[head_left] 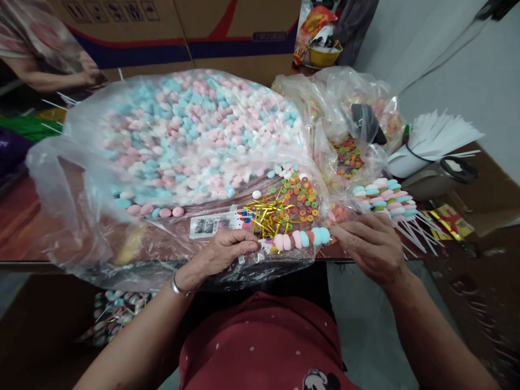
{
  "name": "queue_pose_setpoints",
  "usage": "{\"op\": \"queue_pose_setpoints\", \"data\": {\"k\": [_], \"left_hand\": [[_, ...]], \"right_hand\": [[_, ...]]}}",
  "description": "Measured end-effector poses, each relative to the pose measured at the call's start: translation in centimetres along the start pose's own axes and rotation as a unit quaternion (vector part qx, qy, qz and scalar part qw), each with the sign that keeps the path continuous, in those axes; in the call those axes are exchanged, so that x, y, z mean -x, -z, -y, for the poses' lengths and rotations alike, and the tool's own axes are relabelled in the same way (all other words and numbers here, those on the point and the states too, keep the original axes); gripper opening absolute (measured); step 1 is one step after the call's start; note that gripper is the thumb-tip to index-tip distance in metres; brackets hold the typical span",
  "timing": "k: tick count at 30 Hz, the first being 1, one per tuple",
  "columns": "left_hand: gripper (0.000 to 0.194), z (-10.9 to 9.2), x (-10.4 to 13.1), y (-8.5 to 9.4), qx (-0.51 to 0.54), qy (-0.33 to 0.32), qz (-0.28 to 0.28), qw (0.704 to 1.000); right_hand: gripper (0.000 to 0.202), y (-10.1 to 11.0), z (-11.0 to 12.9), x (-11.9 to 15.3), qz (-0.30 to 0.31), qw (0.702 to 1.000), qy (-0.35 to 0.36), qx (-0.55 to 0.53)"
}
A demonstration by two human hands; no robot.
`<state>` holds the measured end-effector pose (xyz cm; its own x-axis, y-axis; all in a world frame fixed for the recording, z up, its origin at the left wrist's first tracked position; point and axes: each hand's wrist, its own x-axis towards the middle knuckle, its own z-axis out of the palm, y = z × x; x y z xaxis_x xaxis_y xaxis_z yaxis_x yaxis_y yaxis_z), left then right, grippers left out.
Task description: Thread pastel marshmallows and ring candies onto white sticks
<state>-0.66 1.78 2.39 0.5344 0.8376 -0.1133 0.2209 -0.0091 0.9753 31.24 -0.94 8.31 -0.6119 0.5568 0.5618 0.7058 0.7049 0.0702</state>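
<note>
A candy skewer [303,239] of pink and blue marshmallows, with orange and brown pieces between them, lies level between my hands. My left hand [227,249] is closed in a pinch at its left end, where a bit of clear printed plastic shows. At the right end, my right hand [371,244] has its fingers closed by the last blue marshmallow; the fingertips partly hide what they grip. Just behind the skewer are gold twist ties [270,214] and small ring-shaped candies [298,197]. Printed clear sleeves [215,225] lie beyond my left hand.
A large clear bag of marshmallows [203,124] covers much of the table. To the right lie finished skewers [385,199], a bundle of white sticks [439,138] and a dark-lidded cup [439,176]. Cardboard boxes [227,32] stand behind. Another person's arm [52,78] shows at upper left.
</note>
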Motion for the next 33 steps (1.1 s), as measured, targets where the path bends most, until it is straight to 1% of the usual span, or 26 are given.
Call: {"op": "queue_pose_setpoints", "data": {"k": [3, 6, 8, 11, 13, 16, 19, 22, 25, 29, 33], "left_hand": [[0.027, -0.2, -0.2, 0.4, -0.016, -0.013, 0.034, 0.999], [0.03, -0.2, -0.4, 0.7, -0.017, -0.02, 0.053, 0.998], [0.032, -0.2, -0.5, 0.8, -0.011, -0.019, 0.07, 0.997], [0.037, -0.4, -0.7, 0.9, -0.001, -0.012, 0.109, 0.994], [0.038, -0.6, -0.8, 1.0, 0.002, -0.009, 0.12, 0.993], [0.037, -1.1, -0.8, 1.2, 0.01, -0.005, 0.108, 0.994], [0.034, -1.2, -0.8, 1.2, 0.014, 0.007, 0.103, 0.995], [0.03, -0.9, -0.7, 1.3, 0.027, 0.017, 0.108, 0.994], [0.027, -0.5, -0.7, 1.3, 0.027, 0.015, 0.09, 0.995], [0.025, -0.4, -0.4, 1.1, -0.006, -0.001, 0.065, 0.998], [0.026, -0.9, 0.0, 0.7, -0.062, -0.044, 0.044, 0.996]], "right_hand": [[0.02, -0.3, -0.4, 0.3, 0.018, 1.0, -0.006, -0.011], [0.018, -0.8, -0.7, 0.7, 0.033, 0.999, -0.014, -0.014], [0.018, -1.0, -0.7, 0.9, 0.032, 0.999, -0.016, -0.012], [0.018, -1.1, -0.8, 0.9, 0.031, 0.999, -0.021, -0.008], [0.016, -0.9, -0.8, 0.7, 0.029, 0.999, -0.014, -0.011], [0.016, -0.6, -0.7, 0.5, 0.03, 0.999, -0.003, -0.017], [0.016, -0.6, -0.6, 0.5, 0.027, 1.0, -0.007, -0.01], [0.017, -0.6, -0.5, 0.8, 0.026, 0.999, -0.012, -0.015], [0.016, -0.6, -0.4, 0.8, 0.028, 0.999, -0.006, -0.031], [0.014, -0.8, 0.1, 0.7, 0.023, 0.999, -0.003, -0.029], [0.013, -0.9, 0.5, 0.6, 0.017, 0.999, -0.02, -0.024]]}}
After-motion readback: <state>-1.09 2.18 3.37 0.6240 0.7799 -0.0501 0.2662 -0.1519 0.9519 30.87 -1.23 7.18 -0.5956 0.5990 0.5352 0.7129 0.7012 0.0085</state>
